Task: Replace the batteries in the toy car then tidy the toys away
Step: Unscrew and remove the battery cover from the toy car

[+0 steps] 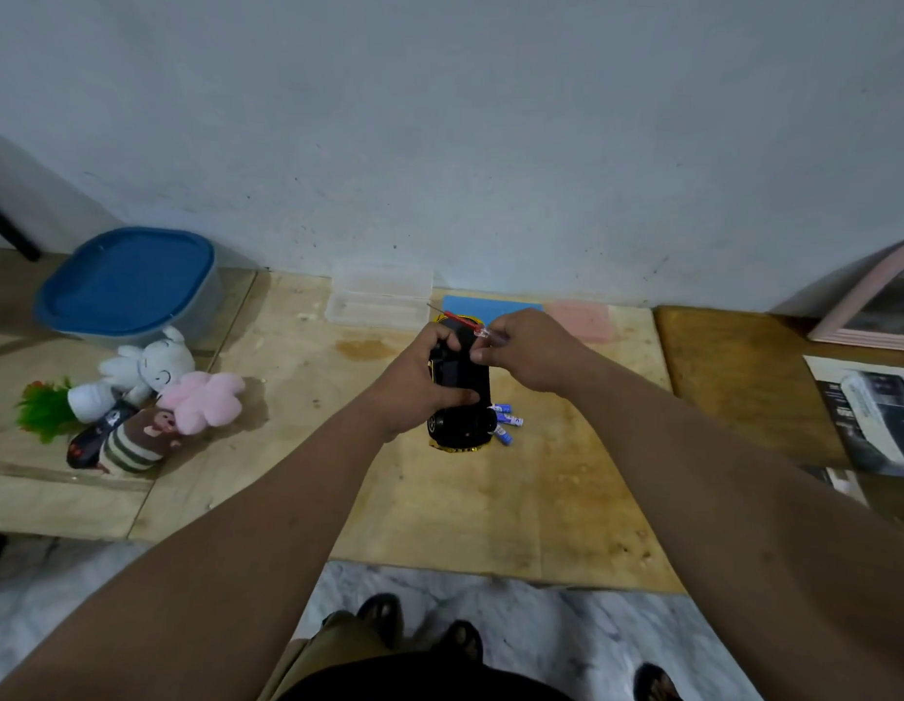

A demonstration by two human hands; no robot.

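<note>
Batteries [505, 422] lie loose on the wooden table [541, 498], blue ones, touching the right flank of the toy car [460, 392] at its near end; kept that close, they look set out ready to hand. The car rests belly-up in the middle of the table, black underside showing and a yellow edge peeking out at the near end, which is surely so the battery hatch can be reached.

The left hand [414, 382] grips the car from its left side, fingers curled over the far part and thumb laid across the underside, pinning it so it cannot roll. The right hand [526, 351] comes in from the right with its fingertips gathered, pinching the clear handle of a small screwdriver [465, 323] whose red shaft slants away to the left over the car's far end. I cannot tell whether the tip is seated in a screw. Both forearms reach straight out from the body, wrists level.

A clear plastic box [379, 301] sits open just beyond the car, against the wall. Well off to the left, plush toys [161, 392] are heaped beside a blue-lidded tub [131, 285], likely where they will go later.
</note>
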